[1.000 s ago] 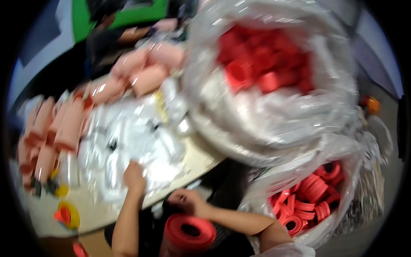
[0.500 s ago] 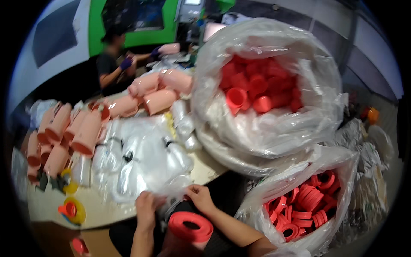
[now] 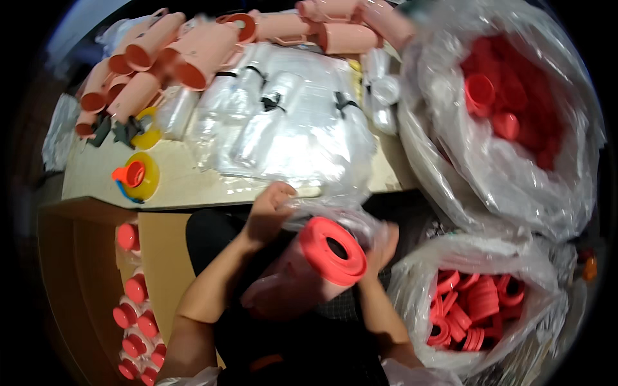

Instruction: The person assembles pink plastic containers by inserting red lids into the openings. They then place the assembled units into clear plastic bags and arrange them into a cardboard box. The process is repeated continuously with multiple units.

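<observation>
Head view — left hand [image 3: 265,211] pinching clear plastic film [image 3: 325,207]; right hand [image 3: 384,249], grip unclear — pink, red-topped cylinder [image 3: 302,270] between them.

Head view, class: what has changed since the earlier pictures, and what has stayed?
The left hand has drawn back from the bag stack to the table edge, pinching clear film. The right hand, blurred, has moved rightward beside the red-topped container. The view has tipped down, showing more of the carton. The bag of red rings stayed put.
</observation>
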The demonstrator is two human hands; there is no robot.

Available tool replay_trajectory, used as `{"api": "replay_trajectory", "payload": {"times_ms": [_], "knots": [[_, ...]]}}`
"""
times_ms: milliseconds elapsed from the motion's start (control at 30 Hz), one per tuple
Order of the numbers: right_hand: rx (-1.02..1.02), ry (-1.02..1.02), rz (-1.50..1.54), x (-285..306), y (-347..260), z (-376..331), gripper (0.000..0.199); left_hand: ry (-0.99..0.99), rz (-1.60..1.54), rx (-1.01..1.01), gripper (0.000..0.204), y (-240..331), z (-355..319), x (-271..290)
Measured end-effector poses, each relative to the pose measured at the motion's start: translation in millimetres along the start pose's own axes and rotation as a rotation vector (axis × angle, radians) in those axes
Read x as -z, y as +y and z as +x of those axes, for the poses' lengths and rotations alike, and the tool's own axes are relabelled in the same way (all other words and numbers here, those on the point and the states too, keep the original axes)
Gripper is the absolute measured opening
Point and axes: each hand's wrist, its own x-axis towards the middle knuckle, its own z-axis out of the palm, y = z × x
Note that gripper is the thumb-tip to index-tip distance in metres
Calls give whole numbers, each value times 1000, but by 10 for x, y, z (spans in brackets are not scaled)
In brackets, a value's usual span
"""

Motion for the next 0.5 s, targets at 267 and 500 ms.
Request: {"api": "replay_trajectory", "payload": {"times_ms": [267, 500], "knots": [[-73, -978, -177, 163, -689, -1277, 31, 290, 810, 36, 69, 548, -2038, 324], [-373, -1631, 115, -1005, -1132, -1411, 61, 1171, 251, 434, 38, 105, -3206, 653]]}}
